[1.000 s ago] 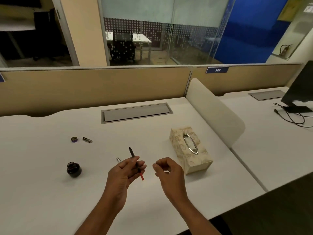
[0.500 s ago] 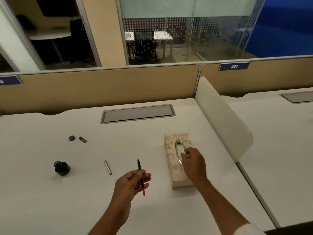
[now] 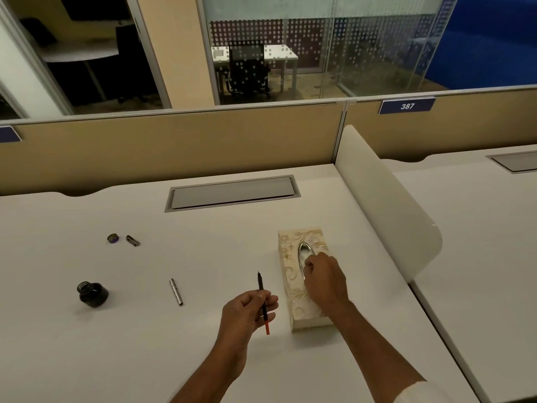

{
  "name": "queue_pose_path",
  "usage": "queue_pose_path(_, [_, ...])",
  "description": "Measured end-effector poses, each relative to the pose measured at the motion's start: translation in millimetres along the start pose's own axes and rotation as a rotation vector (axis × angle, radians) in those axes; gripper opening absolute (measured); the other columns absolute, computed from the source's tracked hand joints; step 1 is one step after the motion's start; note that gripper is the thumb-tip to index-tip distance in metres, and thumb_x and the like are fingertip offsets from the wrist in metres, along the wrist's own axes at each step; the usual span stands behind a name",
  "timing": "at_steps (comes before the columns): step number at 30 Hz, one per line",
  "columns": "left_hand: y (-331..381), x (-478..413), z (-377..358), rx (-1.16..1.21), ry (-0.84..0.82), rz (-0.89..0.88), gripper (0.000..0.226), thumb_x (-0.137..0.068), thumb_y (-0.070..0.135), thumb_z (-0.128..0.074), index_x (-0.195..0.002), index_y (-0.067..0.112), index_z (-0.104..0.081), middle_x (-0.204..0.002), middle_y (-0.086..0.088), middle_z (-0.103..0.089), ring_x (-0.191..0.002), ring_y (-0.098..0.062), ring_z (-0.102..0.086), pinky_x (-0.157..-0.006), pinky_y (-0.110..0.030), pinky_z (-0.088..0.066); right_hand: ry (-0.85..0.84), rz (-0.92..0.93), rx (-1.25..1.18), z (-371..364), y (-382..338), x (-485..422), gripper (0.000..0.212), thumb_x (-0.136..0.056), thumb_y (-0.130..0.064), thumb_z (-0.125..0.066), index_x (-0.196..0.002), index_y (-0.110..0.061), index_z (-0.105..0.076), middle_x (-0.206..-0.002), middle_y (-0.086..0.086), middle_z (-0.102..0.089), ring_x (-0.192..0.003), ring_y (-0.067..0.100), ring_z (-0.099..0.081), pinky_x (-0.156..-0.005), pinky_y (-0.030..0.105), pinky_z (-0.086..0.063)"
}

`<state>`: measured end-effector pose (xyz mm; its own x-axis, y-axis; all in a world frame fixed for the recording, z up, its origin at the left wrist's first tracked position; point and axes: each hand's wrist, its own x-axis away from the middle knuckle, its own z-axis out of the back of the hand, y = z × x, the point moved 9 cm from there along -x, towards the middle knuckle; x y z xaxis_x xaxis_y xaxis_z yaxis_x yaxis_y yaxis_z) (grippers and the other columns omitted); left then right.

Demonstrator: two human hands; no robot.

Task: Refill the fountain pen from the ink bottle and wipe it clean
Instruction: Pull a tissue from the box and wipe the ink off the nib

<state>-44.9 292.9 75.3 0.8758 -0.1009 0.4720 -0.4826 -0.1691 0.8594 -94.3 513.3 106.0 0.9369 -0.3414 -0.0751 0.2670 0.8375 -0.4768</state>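
On top of the tissue box (image 3: 290, 257), the right hand (image 3: 325, 279) rested with its fingers curled down at the oval, metal-rimmed opening. Whether the fingers pinched a tissue could not be told, because the hand covered that part of the opening.

Just left of the box, the left hand (image 3: 247, 312) held the fountain pen (image 3: 263, 301) above the white desk (image 3: 145, 359), gripping it between the thumb and the curled fingers. The dark nib end of the pen pointed away from the person. Its red end came out below the fingers, close to the near left corner of the box.

Farther left of the box, a thin silver barrel (image 3: 176, 291) lay flat on the desk, apart from the left hand. Well to the left of the box stood the dark ink bottle (image 3: 92, 294), with its mouth uncovered. Behind the bottle, also far left of the box, a round bottle cap (image 3: 112, 238) and a small pen cap (image 3: 133, 240) lay side by side, near each other but not touching.
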Motion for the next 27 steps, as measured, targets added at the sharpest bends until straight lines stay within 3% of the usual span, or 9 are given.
queue_pose_path(7, [-4, -9, -11, 0.028, -0.01, 0.042, 0.019, -0.102, 0.014, -0.06, -0.105, 0.002, -0.074, -0.098, -0.014, -0.082, -0.096, -0.028, -0.079, -0.08, -0.034, -0.063, -0.005, 0.031, 0.054, -6, 0, -4, 0.021, -0.093, -0.011, -0.06, -0.112, -0.013, -0.07, -0.107, 0.006, -0.071, -0.1, 0.026, -0.06, -0.073, 0.034, -0.051])
queue_pose_path(11, [-7, -13, -19, 0.013, -0.03, 0.052, 0.02, -0.103, 0.015, -0.059, -0.105, 0.002, -0.074, -0.098, -0.013, -0.082, -0.097, -0.027, -0.079, -0.085, -0.037, -0.063, -0.017, -0.02, -0.006, -6, -1, -12, 0.033, -0.092, -0.008, -0.059, -0.122, -0.014, -0.069, -0.109, 0.011, -0.075, -0.101, 0.031, -0.067, -0.079, 0.039, -0.058])
queue_pose_path(14, [-9, -14, -27, 0.005, -0.055, 0.049, 0.021, -0.103, 0.015, -0.059, -0.104, 0.003, -0.075, -0.1, -0.013, -0.082, -0.098, -0.027, -0.079, -0.091, -0.041, -0.062, -0.027, -0.077, -0.072, -7, 1, -15, 0.03, -0.091, -0.006, -0.06, -0.117, -0.014, -0.07, -0.11, 0.012, -0.075, -0.101, 0.031, -0.068, -0.082, 0.039, -0.058])
queue_pose_path(21, [-12, -19, -43, 0.005, -0.094, 0.059, 0.023, -0.103, 0.016, -0.058, -0.104, 0.002, -0.076, -0.101, -0.014, -0.081, -0.099, -0.027, -0.079, -0.091, -0.038, -0.062, 0.075, -0.07, -0.204, -1, 3, -7, 0.012, -0.09, -0.005, -0.057, -0.095, -0.014, -0.064, -0.094, 0.005, -0.072, -0.083, 0.023, -0.065, -0.067, 0.032, -0.051])
queue_pose_path(27, [-13, -20, -45, -0.018, -0.092, 0.057, 0.023, -0.103, 0.017, -0.058, -0.104, 0.003, -0.077, -0.1, -0.011, -0.082, -0.1, -0.024, -0.078, -0.094, -0.037, -0.061, 0.107, -0.123, -0.39, 1, 14, -4, 0.016, -0.087, -0.002, -0.06, -0.091, -0.018, -0.057, -0.078, -0.002, -0.065, -0.07, 0.021, -0.062, -0.062, 0.031, -0.049])
